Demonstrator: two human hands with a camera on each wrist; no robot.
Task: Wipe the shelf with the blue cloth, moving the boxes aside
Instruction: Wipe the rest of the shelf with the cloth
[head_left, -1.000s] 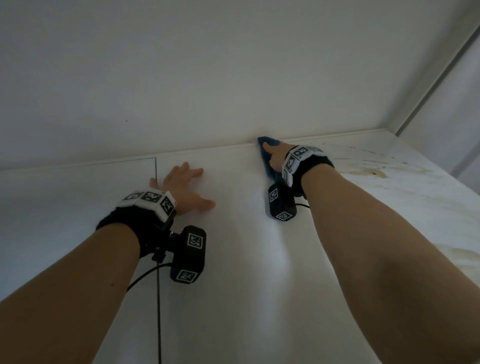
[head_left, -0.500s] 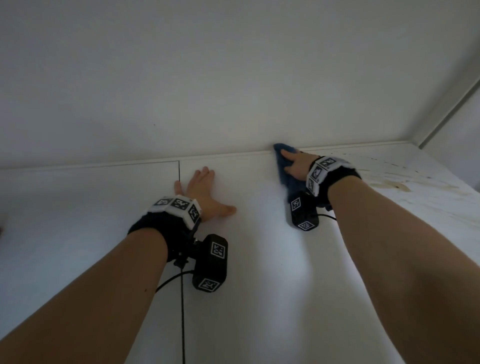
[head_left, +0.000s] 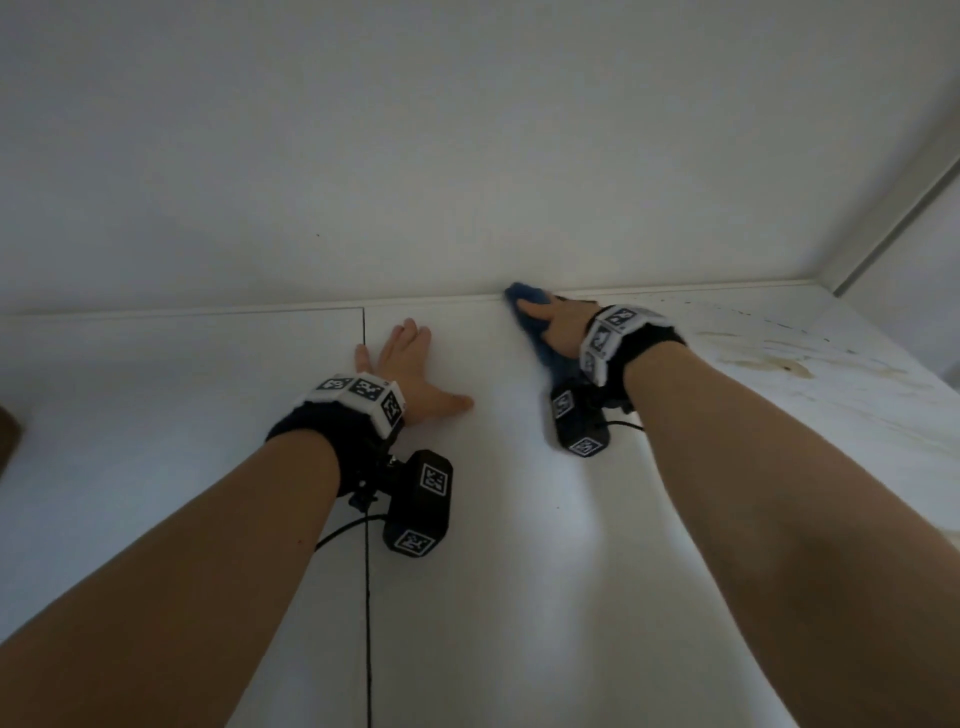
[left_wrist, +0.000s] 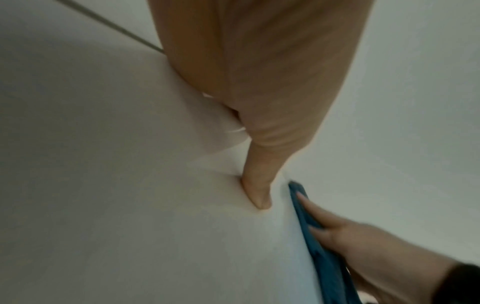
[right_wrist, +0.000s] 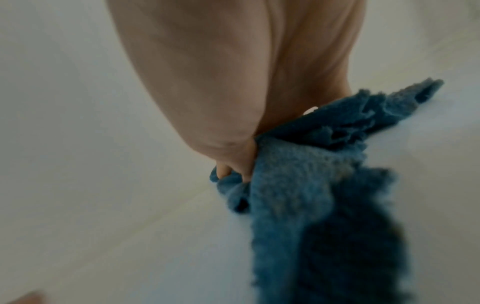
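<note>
Pressing flat against the white shelf, the left hand lies palm down with its fingers straight and together and its thumb splayed to the right; it holds nothing. In the left wrist view the thumb tip bears directly on the surface. A dark seam in the panel runs just left of this hand, close beside its outermost finger. The right hand rests farther back and to the right, near the rear edge where the shelf meets the wall. It bears down on the cloth, which lies between the palm and the shelf. In the left wrist view the fingers appear extended along the top of the cloth. In the right wrist view fingertips at the far edge curl into the fabric, so the grip is partial: flat over most of the cloth, hooked at its front. The cloth is blue, bunched and folded, with a loose tail trailing back under the wrist. Brownish stains mark the shelf to the right of the right hand, well apart from the cloth. Each wrist carries a black band with patterned markers and a camera unit.
</note>
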